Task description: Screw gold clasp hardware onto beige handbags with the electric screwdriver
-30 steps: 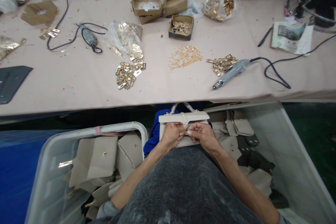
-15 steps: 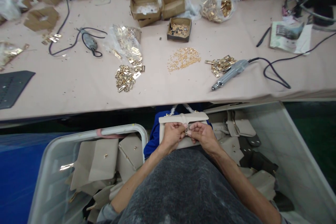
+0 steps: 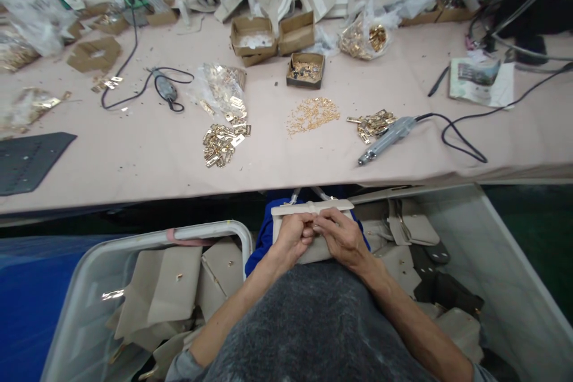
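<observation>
A cream handbag (image 3: pixel 286 210) with a flap and handles rests on my lap, at the table's front edge. Over its front, my left hand (image 3: pixel 294 235) is closed, thumb and fingertips pressed together near the flap's middle. My right hand (image 3: pixel 342 234) meets it there, also closed in a pinch. What sits between the fingertips is too small and hidden to name. On the table lie gold metal plates (image 3: pixel 220 146) in a heap, scattered small gold screws (image 3: pixel 316 113), more gold pieces (image 3: pixel 373 123) and a grey electric screwdriver (image 3: pixel 387 140).
Plastic bins with cream bags stand on both sides, the left bin (image 3: pixel 242 231) and the right bin (image 3: pixel 505 239). Small cardboard boxes (image 3: pixel 296 33) and a bag of gold parts (image 3: pixel 364 39) are farther back. A dark mat (image 3: pixel 36 161) lies at left; a cord (image 3: pixel 465 146) loops at right.
The view has tilted, so the table sits lower in the picture. My right hand has turned over, its back now more toward me, and its fingers have come closer to my left fingertips.
</observation>
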A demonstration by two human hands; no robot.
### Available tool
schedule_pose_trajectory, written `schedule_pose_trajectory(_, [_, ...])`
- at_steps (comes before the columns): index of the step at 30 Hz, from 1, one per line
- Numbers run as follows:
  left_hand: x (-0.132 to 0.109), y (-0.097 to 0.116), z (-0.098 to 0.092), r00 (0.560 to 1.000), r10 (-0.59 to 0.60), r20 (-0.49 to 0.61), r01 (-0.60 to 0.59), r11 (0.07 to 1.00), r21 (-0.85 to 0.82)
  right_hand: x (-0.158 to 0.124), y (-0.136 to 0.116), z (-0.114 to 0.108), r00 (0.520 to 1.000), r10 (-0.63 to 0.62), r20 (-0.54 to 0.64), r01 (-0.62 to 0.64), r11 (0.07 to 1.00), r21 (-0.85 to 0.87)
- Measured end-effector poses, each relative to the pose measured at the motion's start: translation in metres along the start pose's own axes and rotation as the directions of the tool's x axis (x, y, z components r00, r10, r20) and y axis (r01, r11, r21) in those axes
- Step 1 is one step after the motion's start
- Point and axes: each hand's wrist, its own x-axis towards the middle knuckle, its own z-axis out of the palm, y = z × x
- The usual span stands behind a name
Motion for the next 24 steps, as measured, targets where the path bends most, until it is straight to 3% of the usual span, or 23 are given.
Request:
schedule_pose_trajectory(2, [-0.007,-0.003,0.002,1.000,-0.007,0.012,0.006,0.998,0.059,0.010,0.000,-0.003,0.998,0.017,-0.064,-0.014,0.999,0.045])
schedule_pose_trajectory(4, [-0.019,-0.006,0.005,0.992,0.125,-0.035,-0.113,0.966,0.231,0.020,0.001,-0.008,0.993,0.061,-0.103,-0.052,0.994,0.094])
schedule_pose_trajectory(5, [-0.026,-0.008,0.006,0.966,0.250,-0.060,-0.216,0.915,0.340,0.025,0.001,-0.011,0.990,0.094,-0.101,-0.082,0.989,0.120])
schedule_pose_trajectory(7, [-0.037,-0.010,0.007,0.860,0.509,-0.039,-0.419,0.748,0.514,0.032,0.001,-0.018,0.985,0.160,-0.065,-0.147,0.974,0.173])
schedule_pose_trajectory(9, [-0.042,-0.009,0.008,0.768,0.640,0.037,-0.542,0.618,0.569,0.036,0.001,-0.022,0.978,0.208,-0.012,-0.200,0.955,0.221])
schedule_pose_trajectory(10, [-0.042,-0.008,0.008,0.752,0.655,0.078,-0.574,0.592,0.565,0.037,0.002,-0.023,0.975,0.224,0.012,-0.220,0.946,0.240])
schedule_pose_trajectory(13, [-0.033,-0.006,0.007,0.774,0.613,0.159,-0.589,0.606,0.534,0.037,0.004,-0.023,0.964,0.261,0.056,-0.267,0.925,0.271])
schedule_pose_trajectory(19, [-0.016,-0.005,0.004,0.792,0.601,0.103,-0.573,0.675,0.466,0.032,0.009,-0.020,0.935,0.342,0.090,-0.352,0.874,0.334])
schedule_pose_trajectory(24, [-0.015,-0.006,0.000,0.791,0.605,0.092,-0.574,0.681,0.455,0.031,0.009,-0.019,0.939,0.332,0.089,-0.344,0.895,0.286])
